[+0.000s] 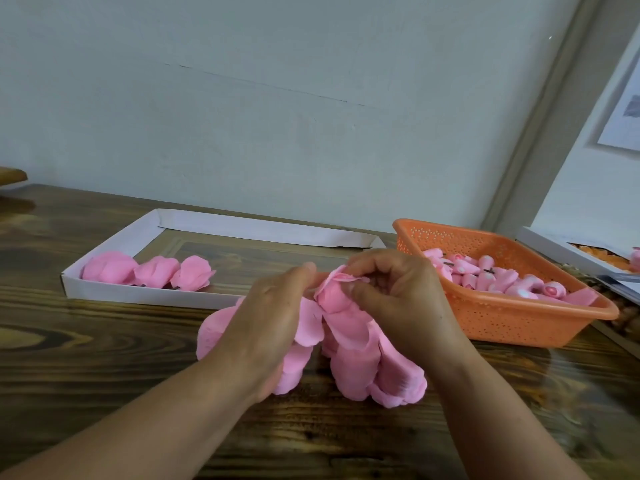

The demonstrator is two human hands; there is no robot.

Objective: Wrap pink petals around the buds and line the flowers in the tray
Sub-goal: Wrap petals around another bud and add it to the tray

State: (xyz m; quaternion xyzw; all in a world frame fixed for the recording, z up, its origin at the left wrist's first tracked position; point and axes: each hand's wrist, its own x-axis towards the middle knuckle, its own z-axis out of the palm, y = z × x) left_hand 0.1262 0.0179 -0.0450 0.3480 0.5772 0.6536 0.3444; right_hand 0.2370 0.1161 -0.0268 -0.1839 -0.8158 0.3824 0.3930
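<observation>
From the head camera, both hands worked just in front of the white cardboard tray (114,292). The left hand (273,317) gripped a bunch of loose pink petals (349,355) that hung down to the wooden table (104,358). The right hand (394,292) pinched a bud (334,299) with a petal partly folded round it. Three finished flowers (147,273) lay in a row at the tray's left end, and spare buds filled the orange basket (519,320) right of the tray. To wrap well, the person likely needed each petal snug at the bud's base (the fabric looked floppy), overlapping the last one before pinching.
</observation>
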